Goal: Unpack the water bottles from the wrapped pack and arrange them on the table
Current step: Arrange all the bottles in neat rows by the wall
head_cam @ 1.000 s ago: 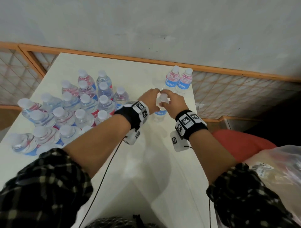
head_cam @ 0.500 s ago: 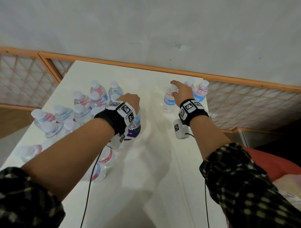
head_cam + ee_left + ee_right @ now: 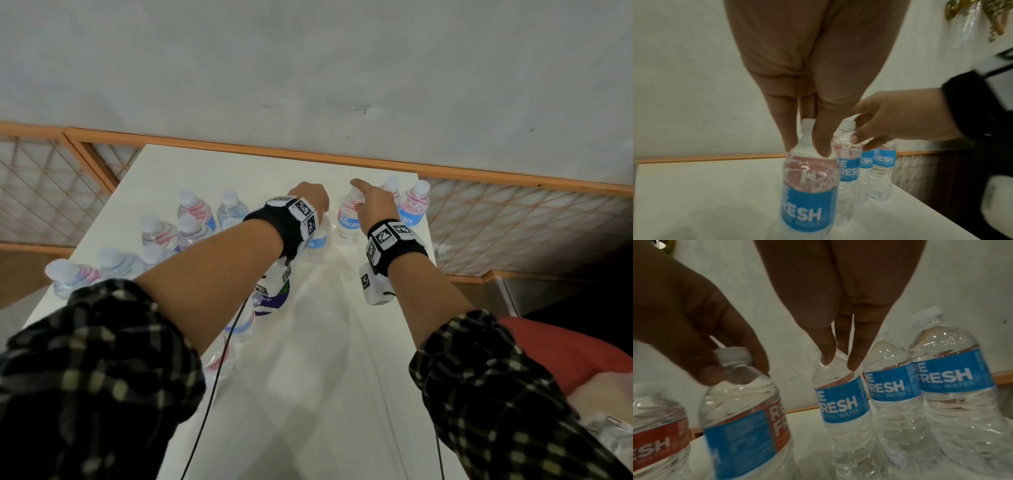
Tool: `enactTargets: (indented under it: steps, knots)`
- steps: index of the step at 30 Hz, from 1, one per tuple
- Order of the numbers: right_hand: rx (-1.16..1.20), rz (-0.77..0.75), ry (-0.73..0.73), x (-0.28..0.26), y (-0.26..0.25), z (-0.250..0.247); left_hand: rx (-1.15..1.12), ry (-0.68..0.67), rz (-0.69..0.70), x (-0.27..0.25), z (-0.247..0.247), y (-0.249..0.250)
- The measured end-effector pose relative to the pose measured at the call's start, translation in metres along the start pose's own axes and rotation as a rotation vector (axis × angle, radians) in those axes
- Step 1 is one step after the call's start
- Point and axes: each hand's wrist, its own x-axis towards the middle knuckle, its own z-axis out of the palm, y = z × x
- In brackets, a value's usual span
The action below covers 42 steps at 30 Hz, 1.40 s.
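Water bottles, small, clear plastic, blue-and-red labels, white caps. Two are in hand at the table's (image 3: 308, 394) far end, toward 12 o'clock. The left hand (image 3: 308, 202) pinches one bottle (image 3: 809, 186) at neck and shoulder, fingers pointing down; whether its base has reached the table cannot be told. The right hand (image 3: 371, 205) holds the next bottle (image 3: 347, 219) by its cap and neck, upright, just beside two standing bottles (image 3: 412, 205) at 1 o'clock near the table's corner. Handling, judged: full, so moderately heavy; thin ribbed walls give under a squeeze and look slick, so the stiff neck below the cap is the sound hold. The remaining pack (image 3: 164, 236) stands close-set at 9 to 10 o'clock, partly behind the left forearm. A cable (image 3: 209, 404) trails from the left wrist. Obstacles: neighbouring bottles, easily toppled, and the near table edge.
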Motion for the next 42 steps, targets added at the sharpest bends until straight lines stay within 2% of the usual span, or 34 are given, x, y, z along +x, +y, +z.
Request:
enactTargets:
  steps: [8,13,16,19,22,25,30,40,42]
  knots:
    - [0.02,-0.007,0.044,0.006,0.006,0.008,-0.111,0.134,0.002,0.029,-0.008,0.003]
    - [0.11,0.016,0.054,0.006,0.007,0.008,-0.244,0.218,-0.036,0.035,0.0,0.008]
    - [0.382,0.104,0.217,-0.013,0.014,0.02,-0.454,0.3,-0.11,0.034,0.02,0.004]
    - [0.667,0.323,0.298,-0.037,0.026,0.046,-0.681,0.399,-0.13,0.027,0.054,0.001]
    - [0.817,0.45,0.204,-0.053,0.035,0.073,-0.796,0.342,-0.179,0.023,0.085,0.001]
    - [0.838,0.422,0.06,-0.059,0.039,0.089,-0.826,0.254,-0.217,0.024,0.102,-0.003]
    - [0.775,0.362,-0.069,-0.055,0.038,0.104,-0.809,0.309,-0.274,0.034,0.096,-0.003]
    - [0.738,0.261,-0.079,-0.045,0.037,0.116,-0.818,0.315,-0.263,0.052,0.088,-0.011]
    - [0.745,0.282,0.006,-0.045,0.034,0.107,-0.811,0.307,-0.256,0.053,0.085,-0.012]
